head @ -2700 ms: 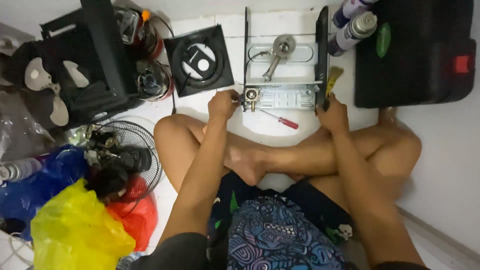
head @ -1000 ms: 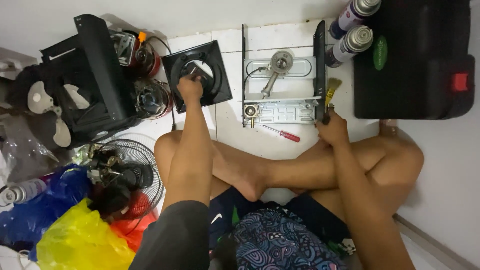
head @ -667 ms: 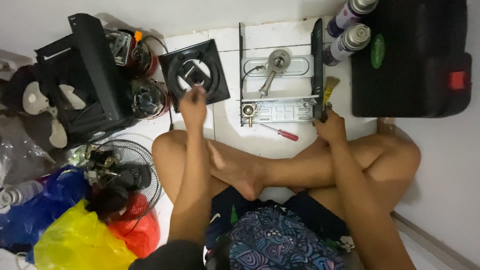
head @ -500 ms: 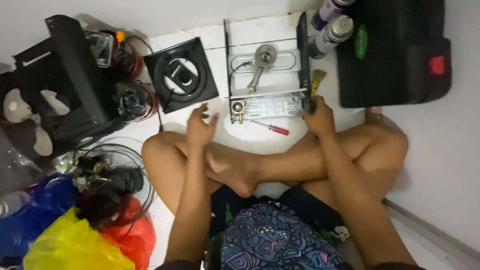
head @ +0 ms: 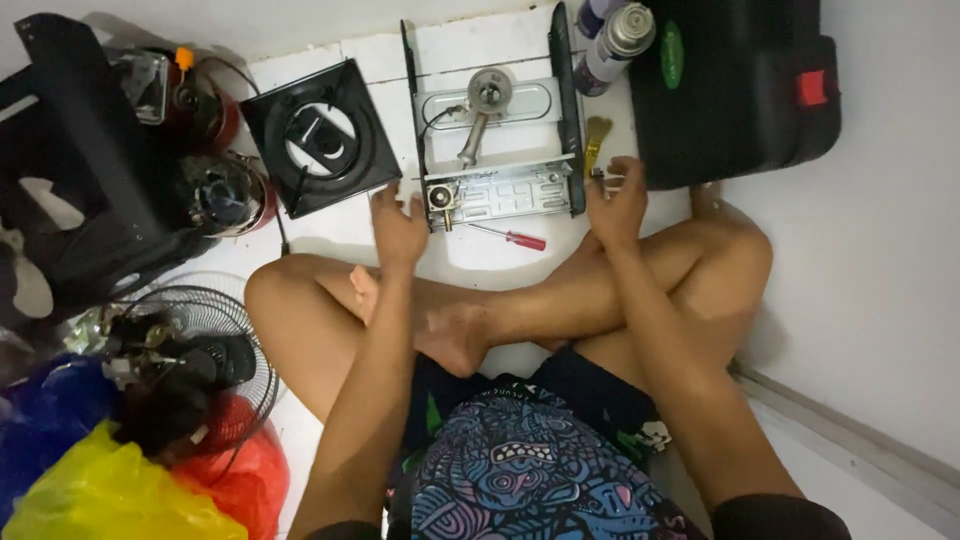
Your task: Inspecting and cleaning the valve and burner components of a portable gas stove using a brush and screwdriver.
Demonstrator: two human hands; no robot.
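Note:
A dismantled portable gas stove body (head: 495, 145) lies on the white floor in front of my crossed legs, its burner and metal base exposed. My left hand (head: 398, 225) hovers open at the stove's near-left corner, beside the control knob. At the stove's near-right corner my right hand (head: 616, 200) rests, fingers curled around a small part I cannot make out. The stove's black top plate (head: 318, 135) lies just to the left. A red-handled screwdriver (head: 512, 237) sits on the floor between my hands.
A black carry case (head: 735, 85) lies at the right, two spray cans (head: 610, 40) beside it. Black fan housing, motors and a wire fan guard (head: 200, 350) crowd the left, with blue, yellow and red plastic bags below. A white wall runs along the right.
My left hand drew back from the black top plate to the stove's near-left corner. My right hand stayed at the right corner. The view shifted slightly.

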